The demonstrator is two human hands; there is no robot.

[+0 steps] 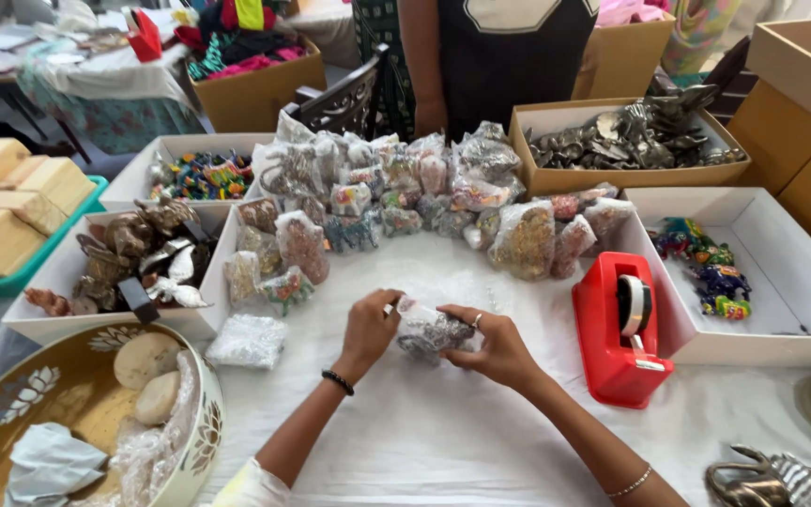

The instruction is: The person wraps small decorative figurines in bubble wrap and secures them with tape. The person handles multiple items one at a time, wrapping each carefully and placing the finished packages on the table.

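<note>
Two hands held one small wrapped bundle (432, 330) over the white counter (443, 432). The left hand (369, 327) pinched its left end, and the right hand (495, 345) gripped its right side. One red tape holder (617, 330) stood just right of the hands. One loose bubble-wrap piece (249, 340) lay to the left. Behind the bundle sat a big heap of wrapped packets (405, 192), too many to count. One gold bowl (77, 413) held two round stones (147, 371). Another person (490, 56) stood behind the counter.
</note>
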